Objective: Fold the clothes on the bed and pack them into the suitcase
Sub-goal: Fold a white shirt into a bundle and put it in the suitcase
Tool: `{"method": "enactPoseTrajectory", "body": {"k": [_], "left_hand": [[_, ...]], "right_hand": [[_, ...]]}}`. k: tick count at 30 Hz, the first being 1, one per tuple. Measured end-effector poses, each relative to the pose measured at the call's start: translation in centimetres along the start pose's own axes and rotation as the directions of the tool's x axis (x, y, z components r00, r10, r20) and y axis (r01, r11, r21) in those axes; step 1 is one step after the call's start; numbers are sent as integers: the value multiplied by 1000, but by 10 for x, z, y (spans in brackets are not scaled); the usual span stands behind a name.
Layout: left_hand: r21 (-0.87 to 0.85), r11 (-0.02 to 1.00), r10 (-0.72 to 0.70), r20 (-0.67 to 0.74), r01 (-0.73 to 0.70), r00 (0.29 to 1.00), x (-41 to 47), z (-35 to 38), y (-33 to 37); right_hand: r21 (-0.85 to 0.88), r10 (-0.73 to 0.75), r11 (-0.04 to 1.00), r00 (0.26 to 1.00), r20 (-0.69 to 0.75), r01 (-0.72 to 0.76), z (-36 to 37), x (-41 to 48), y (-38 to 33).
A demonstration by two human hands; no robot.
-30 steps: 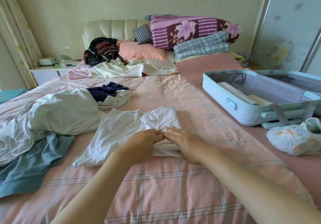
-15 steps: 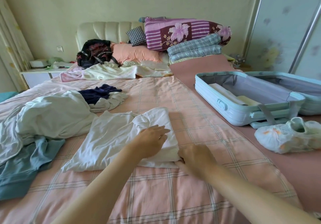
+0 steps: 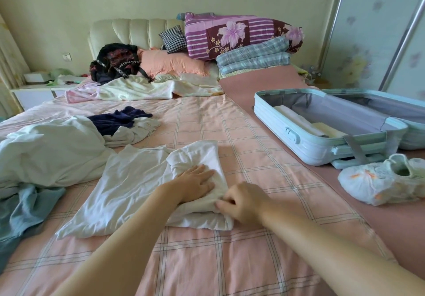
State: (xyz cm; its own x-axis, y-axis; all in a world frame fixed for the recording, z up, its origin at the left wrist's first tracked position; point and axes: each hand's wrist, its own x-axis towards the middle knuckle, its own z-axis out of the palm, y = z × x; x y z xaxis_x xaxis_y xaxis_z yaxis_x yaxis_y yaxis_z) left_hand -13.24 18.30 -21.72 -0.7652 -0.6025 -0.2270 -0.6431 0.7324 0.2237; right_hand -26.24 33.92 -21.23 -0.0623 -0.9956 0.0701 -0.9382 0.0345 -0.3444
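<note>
On the bed (image 3: 202,121) — right hand (image 3: 243,203) pinches shirt (image 3: 128,185); bag (image 3: 112,62) lettering unreadable.

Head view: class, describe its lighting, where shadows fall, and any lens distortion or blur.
Head view: soft, even daylight, no glare; the white shirt casts a faint shadow rightward onto the checked sheet; the wide lens tilts the wardrobe door rail and stretches the forearms, which look soft at their near ends.

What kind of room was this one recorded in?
A home bedroom, most likely: a bed with a padded headboard, a pillow in front of it, and a nightstand beside it.
</note>
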Motion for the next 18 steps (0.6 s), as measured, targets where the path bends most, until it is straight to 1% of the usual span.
{"method": "enactPoseTrajectory", "body": {"k": [2,3,4,6,8,11,12,14,15,16,18], "left_hand": [[4,1000,-4,-81,4,997,-4,-4,-5],[33,999,-26,-113,30,993,-5,-5,-7],[53,996,-60,-136,68,989,-5,-7,-10],[46,989,-135,-158,144,978,-4,-10,-17],[-3,985,-172,-165,174,971,-3,-12,-24],[-62,989,-141,-169,132,975,0,-11,-33],[-80,990,-128,-171,116,977,2,-11,-34],[-84,992,-111,-152,99,982,6,-12,-38],[-44,994,-102,-132,97,986,7,-12,-40],[12,995,-93,-105,95,990,9,-11,-43],[100,989,-104,-55,109,993,12,-7,-48]], "right_hand": [[221,141,968,985,-96,-117,-3,21,-3],[299,230,936,965,-125,-184,-5,34,-4],[324,315,911,938,-145,-256,-5,48,-2],[250,437,886,885,-162,-392,-2,71,3],[171,486,869,867,-113,-465,5,89,8],[164,440,891,894,-84,-424,16,107,10],[154,425,900,898,-110,-407,16,110,11],[78,408,913,889,-209,-400,14,111,15],[18,402,912,882,-245,-410,13,109,17],[-48,406,901,878,-251,-431,14,107,19],[-208,417,862,880,-225,-462,17,103,17]]}}
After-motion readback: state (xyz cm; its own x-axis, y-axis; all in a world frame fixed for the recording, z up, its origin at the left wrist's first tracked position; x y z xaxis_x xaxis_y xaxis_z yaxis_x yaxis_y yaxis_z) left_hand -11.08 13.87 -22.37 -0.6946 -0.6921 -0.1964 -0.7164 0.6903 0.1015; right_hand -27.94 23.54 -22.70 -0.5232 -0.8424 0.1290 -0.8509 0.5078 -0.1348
